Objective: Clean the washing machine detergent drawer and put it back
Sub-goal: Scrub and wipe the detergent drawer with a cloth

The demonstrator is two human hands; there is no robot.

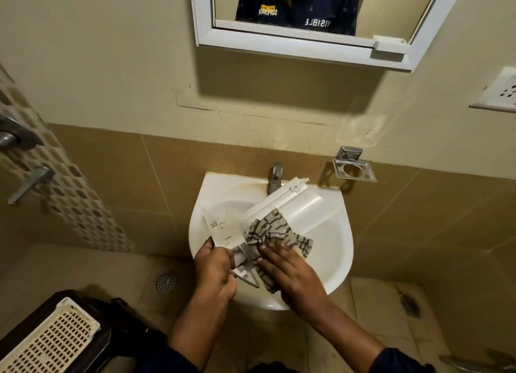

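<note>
Dark-sleeved forearms reach in from the bottom edge toward a white wall-hung washbasin (pixel 343 249), the largest container in view. It holds the detergent drawer (pixel 303 208) and a cloth (pixel 272 229). The drawer is long, white, moulded plastic. It lies slantwise across the bowl from the near-left rim to the far rim, where its far end sits just beside the steel tap (pixel 275 177). The far half is a smooth, curved shell. The near-left part is a flat panel with small rectangular slots, and thin ribbed pieces show at the end nearest the person. The grey-and-black checked cloth is bunched over the middle of the drawer and trails toward the basin's near-right rim. The right hand (pixel 293 272) presses on the cloth with its fingers held fairly straight and slightly apart. The left hand (pixel 216 266) grips the near end of the drawer, fingers curled tight round the plastic. A cream perforated basket (pixel 53 336) sits in the bottom-left corner, and I cannot tell what is inside it. A white-framed mirror cabinet (pixel 279 41) hangs on the wall above the basin. A small chrome holder (pixel 354 170) is fixed to the wall right of the tap.
</note>
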